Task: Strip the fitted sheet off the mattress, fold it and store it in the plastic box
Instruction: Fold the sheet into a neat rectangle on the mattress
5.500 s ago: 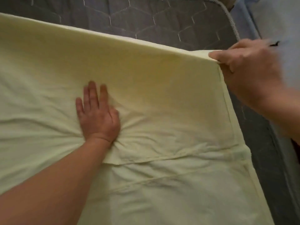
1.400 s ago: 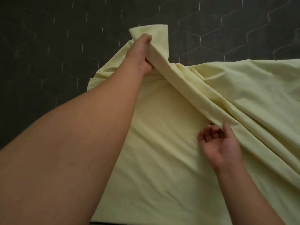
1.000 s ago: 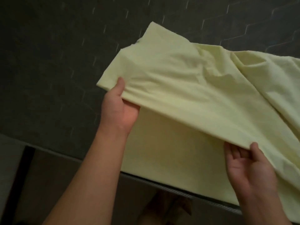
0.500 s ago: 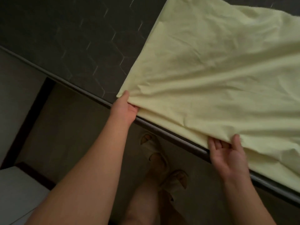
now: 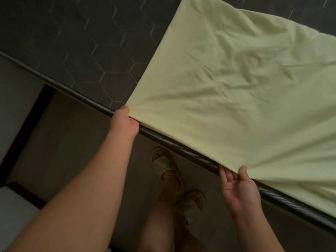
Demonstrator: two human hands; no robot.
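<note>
The pale yellow fitted sheet (image 5: 227, 88) lies folded and wrinkled on the dark grey mattress (image 5: 81, 42) with its hexagon quilting. Its near edge runs along the mattress's corded border. My left hand (image 5: 125, 122) grips the sheet's near left corner at that border. My right hand (image 5: 236, 186), palm up, pinches the near edge further right, thumb on top and fingers beneath the cloth. The plastic box is not in view.
The mattress's corded edge (image 5: 181, 148) runs diagonally from upper left to lower right. Below it are the bed's side, the dim floor and my feet in beige sandals (image 5: 169, 168). A white surface (image 5: 11, 211) shows at the lower left.
Both hands drew the folded layer of the sheet toward me until its edge reached the mattress border. Since half a second ago the hands hold nearly the same places.
</note>
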